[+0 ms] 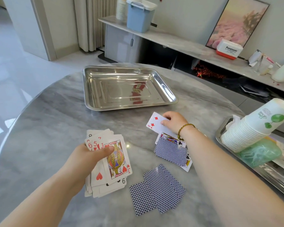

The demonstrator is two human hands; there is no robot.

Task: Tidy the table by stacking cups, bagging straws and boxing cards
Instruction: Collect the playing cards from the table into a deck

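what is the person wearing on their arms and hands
Both arms are bare, with no sleeves in view. Neither the left hand nor the right hand shows a glove, ring or watch. The right wrist carries a thin braided bracelet in yellow and dark threads.

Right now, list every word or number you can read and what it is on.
"Panasonic": white and red box on the shelf.
"J", "5", "6": corners of the fanned cards in the left hand.
"6": bottom corner of that fan.
"4", uncertain: diamond card in the right hand.
Green print on the paper cups: too blurred to read.
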